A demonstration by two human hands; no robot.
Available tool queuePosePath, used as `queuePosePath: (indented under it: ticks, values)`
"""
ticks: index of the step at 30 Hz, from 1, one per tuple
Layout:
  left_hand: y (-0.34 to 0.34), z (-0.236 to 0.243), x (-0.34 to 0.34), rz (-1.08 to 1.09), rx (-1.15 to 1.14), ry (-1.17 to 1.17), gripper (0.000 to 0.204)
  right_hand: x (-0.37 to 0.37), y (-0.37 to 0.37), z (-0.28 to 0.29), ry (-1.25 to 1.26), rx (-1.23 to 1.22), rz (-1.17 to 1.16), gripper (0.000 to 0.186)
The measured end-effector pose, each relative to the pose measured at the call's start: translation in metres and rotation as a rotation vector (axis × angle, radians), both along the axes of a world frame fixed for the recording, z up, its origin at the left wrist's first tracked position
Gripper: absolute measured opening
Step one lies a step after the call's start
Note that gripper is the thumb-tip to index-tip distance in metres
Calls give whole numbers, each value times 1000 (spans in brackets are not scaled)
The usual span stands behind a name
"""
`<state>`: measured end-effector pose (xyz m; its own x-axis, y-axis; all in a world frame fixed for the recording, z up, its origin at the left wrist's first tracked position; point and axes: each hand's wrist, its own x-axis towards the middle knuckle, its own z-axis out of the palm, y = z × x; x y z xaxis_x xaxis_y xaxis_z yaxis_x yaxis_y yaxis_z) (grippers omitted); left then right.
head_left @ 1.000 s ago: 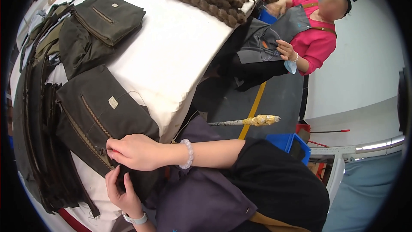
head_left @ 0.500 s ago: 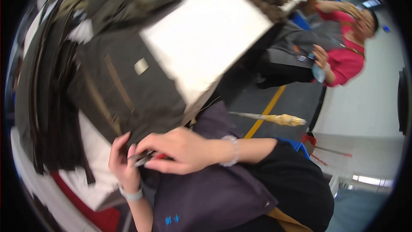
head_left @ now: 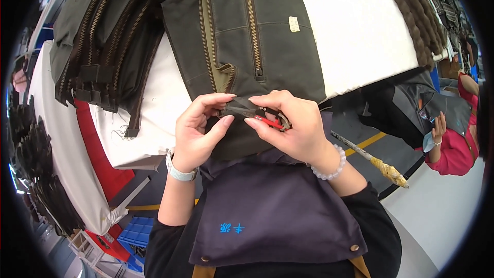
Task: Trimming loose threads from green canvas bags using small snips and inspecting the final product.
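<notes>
A dark olive fabric piece (head_left: 288, 54), which looks like a bag or garment panel, lies in front of me with its lower end hanging over the table edge. It has a straight brass zipper (head_left: 253, 31), a second zipper (head_left: 210, 36) folded open at its lower end, and a pale label (head_left: 294, 24). My left hand (head_left: 198, 128) pinches a dark fabric edge between thumb and fingers. My right hand (head_left: 301, 123) is closed around small red-handled snips (head_left: 268, 120) beside that edge. The fingers partly hide the snips' blades.
White cloth covers the table (head_left: 360, 31). More dark zippered pieces (head_left: 110, 36) are stacked at left, and brown braided material (head_left: 411, 10) lies far right. A wrapped pole (head_left: 386, 170) stands out at right, near a person in red (head_left: 455, 146). A blue crate (head_left: 136, 234) sits lower left.
The view has turned, so the fabric piece now lies straight ahead, more upright in the picture. Both hands remain together, now at its near end, with the snips still in my right hand.
</notes>
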<state>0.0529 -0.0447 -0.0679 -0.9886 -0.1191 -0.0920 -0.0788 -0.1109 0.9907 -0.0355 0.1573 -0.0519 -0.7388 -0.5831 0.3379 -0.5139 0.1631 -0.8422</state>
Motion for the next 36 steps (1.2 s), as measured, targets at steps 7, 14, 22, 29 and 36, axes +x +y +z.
queuePosePath:
  ticks: [7, 14, 22, 29, 36]
  values:
    - [-1, -2, 1, 21, 39, -39, 39, -3, 7, -3, -56, 7, 32, 24]
    - [4, -3, 0, 42, 55, 27, 35, -5, 6, -2, -6, 46, 49, 21]
    - [5, -5, 3, 72, 52, 47, 32, -5, 4, -2, -10, 22, 81, 23]
    - [8, -8, 2, 83, 15, 117, 26, -4, 4, -5, 20, 14, 55, 22]
    - [12, -3, -1, 126, -18, 63, 19, -4, 4, -5, 49, 58, 43, 20]
